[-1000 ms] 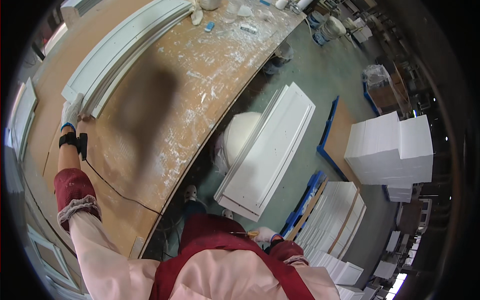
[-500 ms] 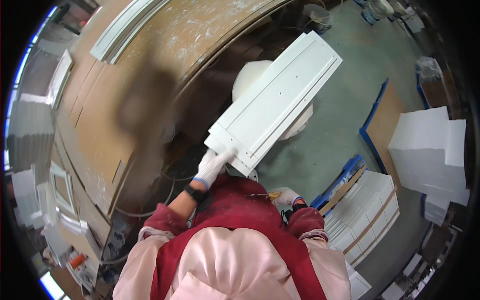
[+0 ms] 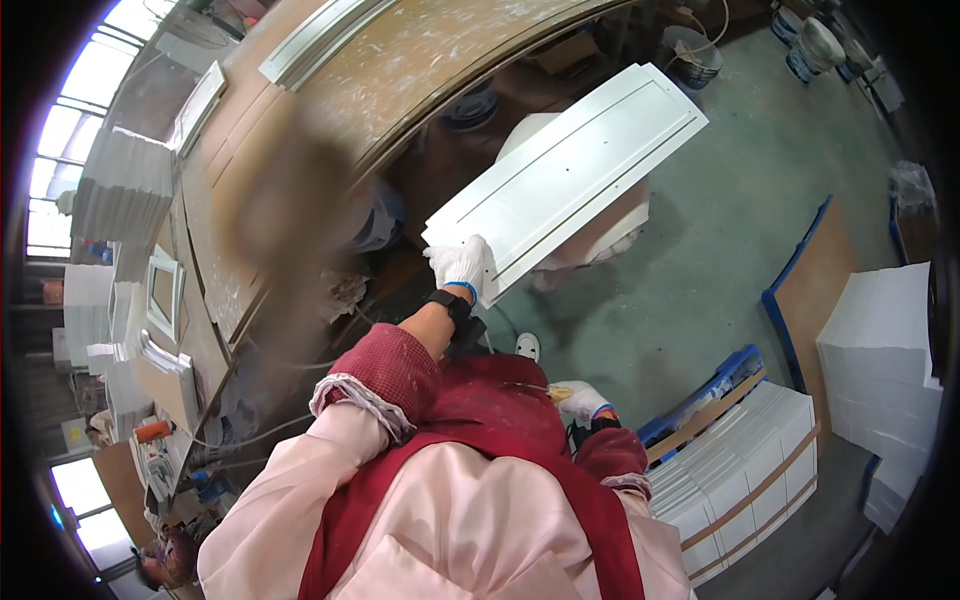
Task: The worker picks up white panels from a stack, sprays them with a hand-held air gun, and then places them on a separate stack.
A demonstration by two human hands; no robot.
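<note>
A long white panel with a recessed face and small dark holes lies slantwise across a pale, rounded support, most of which it hides. My left hand, in a white knit glove, grips the panel's near-left end with curled fingers; part of the fingers is hidden. Lower right, beside my dark red apron, my gloved right hand is closed round a thin tool with a yellowish handle. Its slim end points left across the apron.
A long brown worktable with white smears runs along the left, carrying white mouldings and a small frame. Strapped white panels stand at right near a blue-edged board. Buckets stand at the back. A dark blur covers the left middle.
My left hand has shifted from a thumb-on-top hold to lying over the panel's near end. The panel appears turned slightly clockwise. The view has swung left; my right hand keeps the tool.
</note>
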